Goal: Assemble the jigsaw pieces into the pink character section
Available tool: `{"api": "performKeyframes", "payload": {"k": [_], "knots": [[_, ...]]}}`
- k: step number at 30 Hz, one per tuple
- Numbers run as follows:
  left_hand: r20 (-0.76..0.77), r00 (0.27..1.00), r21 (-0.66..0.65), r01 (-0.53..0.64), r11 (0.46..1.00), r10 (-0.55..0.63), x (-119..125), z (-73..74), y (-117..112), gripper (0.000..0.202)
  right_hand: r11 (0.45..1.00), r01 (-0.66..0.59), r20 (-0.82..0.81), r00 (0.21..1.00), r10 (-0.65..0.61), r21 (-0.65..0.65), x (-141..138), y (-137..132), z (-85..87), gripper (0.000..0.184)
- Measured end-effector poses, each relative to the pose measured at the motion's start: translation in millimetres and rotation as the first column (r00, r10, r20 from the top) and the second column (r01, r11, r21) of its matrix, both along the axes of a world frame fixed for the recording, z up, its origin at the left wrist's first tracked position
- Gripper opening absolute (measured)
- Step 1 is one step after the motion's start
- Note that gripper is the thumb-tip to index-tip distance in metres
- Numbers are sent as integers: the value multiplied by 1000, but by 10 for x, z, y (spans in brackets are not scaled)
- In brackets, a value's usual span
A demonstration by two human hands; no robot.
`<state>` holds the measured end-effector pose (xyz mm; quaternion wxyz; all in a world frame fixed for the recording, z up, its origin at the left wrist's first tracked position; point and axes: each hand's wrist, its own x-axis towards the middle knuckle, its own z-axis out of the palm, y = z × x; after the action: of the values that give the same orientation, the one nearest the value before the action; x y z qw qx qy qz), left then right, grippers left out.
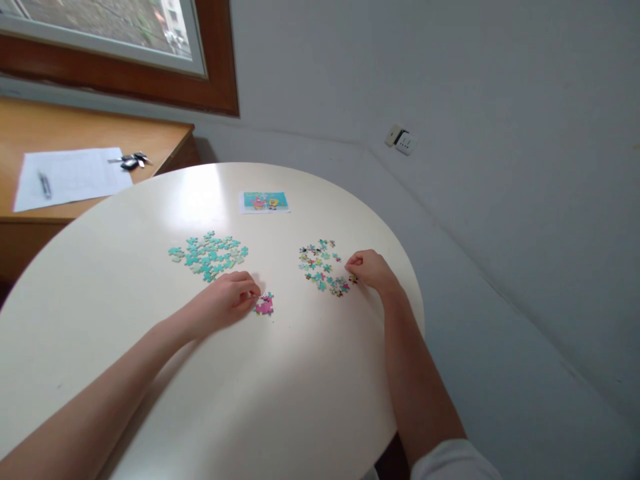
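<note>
Pink puzzle pieces (265, 306), a small joined cluster, lie on the white round table (310, 373) between its middle and its near edge. The left hand (234, 297) reaches them from the left, fingers curled in, fingertips at the cluster's upper left side; the fingers mask what is under them, so I cannot tell whether a piece is pinched there.

Toward the surface's right edge, the right hand (371, 269) hangs beside a loose spread of mixed-colour pieces (320, 263). Its thumb and forefinger are drawn close together, but anything between them is too small to make out. A dark and yellow piece (353, 279) shows just below that hand, partly covered by it.

Teal pieces (213, 255) form a heap left of the surface's middle, beyond the left hand. Near the far edge sits a printed picture card (265, 202), its lettering unreadable. The surface's near edge is partly cut off at the bottom, as is the left forearm; a pale sleeve (455, 461) covers the right arm.
</note>
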<state>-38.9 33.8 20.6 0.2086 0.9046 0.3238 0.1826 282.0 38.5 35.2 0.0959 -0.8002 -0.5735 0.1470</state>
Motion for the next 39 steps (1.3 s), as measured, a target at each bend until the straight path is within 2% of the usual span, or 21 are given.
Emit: {"api": "performKeyframes", "payload": {"k": [20,27,30,33,39], "knots": [[-6,1000,-16,-6,1000,6,1,18,-10,22,1000,3,-5,1000,-3,-17,-41,-2,20,14],[-4,1000,-8,2,1000,-2,3,16,-8,22,1000,-2,-5,1000,2,1,-42,2,5,14],[1,1000,-4,2,1000,-2,3,13,-5,22,999,-4,-29,1000,6,50,-60,3,7,14],[8,1000,2,-3,1000,3,6,17,-7,22,991,-52,-117,991,67,125,-107,6,8,15],[9,1000,-9,-4,1000,4,20,48,-20,22,942,-261,-269,911,312,210,-250,5,-6,16]]}}
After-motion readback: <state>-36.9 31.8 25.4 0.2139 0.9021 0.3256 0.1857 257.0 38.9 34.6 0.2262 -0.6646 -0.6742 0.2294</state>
